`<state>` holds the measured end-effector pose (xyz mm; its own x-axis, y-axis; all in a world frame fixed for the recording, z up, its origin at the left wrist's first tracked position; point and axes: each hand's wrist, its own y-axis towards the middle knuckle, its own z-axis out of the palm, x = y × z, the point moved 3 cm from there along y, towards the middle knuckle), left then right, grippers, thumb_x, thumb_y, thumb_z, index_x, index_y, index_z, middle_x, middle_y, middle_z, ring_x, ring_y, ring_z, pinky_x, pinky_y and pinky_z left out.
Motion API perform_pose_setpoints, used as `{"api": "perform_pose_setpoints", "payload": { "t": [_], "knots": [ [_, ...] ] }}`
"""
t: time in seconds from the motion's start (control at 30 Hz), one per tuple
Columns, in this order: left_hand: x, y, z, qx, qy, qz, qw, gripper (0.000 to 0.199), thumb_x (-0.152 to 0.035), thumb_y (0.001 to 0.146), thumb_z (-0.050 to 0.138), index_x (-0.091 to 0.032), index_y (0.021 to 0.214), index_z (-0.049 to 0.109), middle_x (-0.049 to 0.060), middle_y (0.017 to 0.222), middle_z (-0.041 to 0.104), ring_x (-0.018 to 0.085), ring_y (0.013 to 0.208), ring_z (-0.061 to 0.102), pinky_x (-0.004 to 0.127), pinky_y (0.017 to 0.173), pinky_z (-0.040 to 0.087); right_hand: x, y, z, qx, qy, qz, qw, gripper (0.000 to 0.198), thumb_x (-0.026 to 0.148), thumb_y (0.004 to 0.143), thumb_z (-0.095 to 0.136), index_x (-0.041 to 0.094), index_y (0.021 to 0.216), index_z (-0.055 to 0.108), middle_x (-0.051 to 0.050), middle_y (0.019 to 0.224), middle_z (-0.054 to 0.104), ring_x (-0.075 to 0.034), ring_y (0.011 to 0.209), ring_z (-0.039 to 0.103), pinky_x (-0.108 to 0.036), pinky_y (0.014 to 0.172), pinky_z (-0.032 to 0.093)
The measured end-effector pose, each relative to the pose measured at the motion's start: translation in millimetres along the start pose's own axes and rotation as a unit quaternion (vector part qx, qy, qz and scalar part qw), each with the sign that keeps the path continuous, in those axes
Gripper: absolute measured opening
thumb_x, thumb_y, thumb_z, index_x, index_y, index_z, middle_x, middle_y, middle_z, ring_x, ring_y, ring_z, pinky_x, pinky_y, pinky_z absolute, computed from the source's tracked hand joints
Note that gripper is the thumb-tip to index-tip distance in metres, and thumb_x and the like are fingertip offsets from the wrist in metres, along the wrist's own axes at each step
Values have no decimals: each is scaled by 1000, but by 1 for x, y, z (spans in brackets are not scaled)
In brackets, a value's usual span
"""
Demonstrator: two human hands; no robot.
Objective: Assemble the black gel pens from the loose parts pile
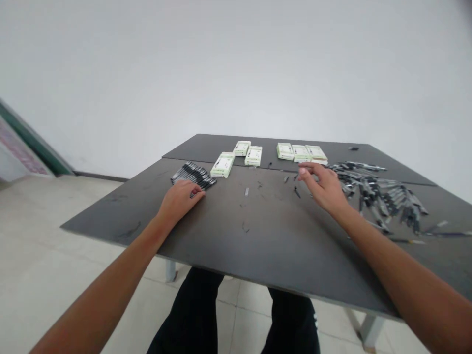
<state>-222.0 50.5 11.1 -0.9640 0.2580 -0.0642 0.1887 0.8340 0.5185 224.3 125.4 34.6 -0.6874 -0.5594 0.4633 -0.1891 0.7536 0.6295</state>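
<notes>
A row of black-and-clear pens [193,172] lies side by side on the left of the dark table. My left hand [180,197] rests at the near edge of this row, fingers curled and thumb stretched to the right. The dark end of a pen [192,194] shows between its thumb and fingers. My right hand [324,186] is over the table beside a loose pile of pens [379,194]. Its thumb and fingertips come together, pointing left; whatever they hold is too small to make out. A small black piece [297,191] lies just below those fingertips.
Several white-and-green boxes stand toward the back, one nearer box [222,164] beside the pen row and another group [300,152] at right. A clear strip [247,191] and small scraps lie mid-table. Loose thin sticks [409,241] lie near the right side. A white wall rises behind the table [236,246].
</notes>
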Motion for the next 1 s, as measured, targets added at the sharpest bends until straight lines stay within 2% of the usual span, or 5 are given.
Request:
{"api": "perform_pose_setpoints", "payload": {
  "t": [0.23, 0.37, 0.57, 0.77, 1.0],
  "knots": [
    [-54, 8, -14, -82, -35, 90, 992, 24, -50, 104, 59, -26, 104, 62, 0, 80, 55, 25, 75, 61, 39, 73, 52, -43, 18, -43, -107, -50, 92, 989, 43, 53, 101, 60, 23, 130, 69, -8, 105, 82, -29, 98, 73, -45, 101, 48],
    [-144, 32, -15, -96, -102, 316, 938, 18, -42, 100, 67, -25, 105, 61, 4, 84, 65, 23, 71, 62, 37, 67, 50, -82, 19, -62, -82, -122, 130, 980, 44, 43, 97, 65, 18, 133, 67, -11, 113, 81, -29, 108, 72, -43, 98, 53],
    [-257, 54, 15, -72, -134, 498, 853, 28, -44, 104, 60, -22, 88, 66, 3, 76, 63, 22, 68, 59, 37, 59, 46, -109, 12, -74, 13, -182, 151, 972, 30, 36, 88, 75, 24, 115, 81, -6, 105, 84, -28, 99, 75, -41, 92, 56],
    [-249, 52, 48, -64, -171, 456, 871, 30, -35, 107, 55, -21, 83, 66, 2, 74, 61, 18, 63, 56, 35, 55, 44, -126, 11, -87, 56, -228, 183, 955, 31, 38, 87, 77, 27, 114, 85, -6, 104, 85, -29, 98, 77, -40, 88, 57],
    [-255, 42, 46, -51, -204, 443, 871, 36, -28, 108, 53, -24, 73, 60, 2, 69, 59, 18, 61, 56, 37, 54, 44, -140, 2, -85, 100, -253, 216, 938, 25, 40, 87, 77, 30, 107, 88, -3, 97, 85, -29, 95, 79, -39, 84, 58]
  ]
}}
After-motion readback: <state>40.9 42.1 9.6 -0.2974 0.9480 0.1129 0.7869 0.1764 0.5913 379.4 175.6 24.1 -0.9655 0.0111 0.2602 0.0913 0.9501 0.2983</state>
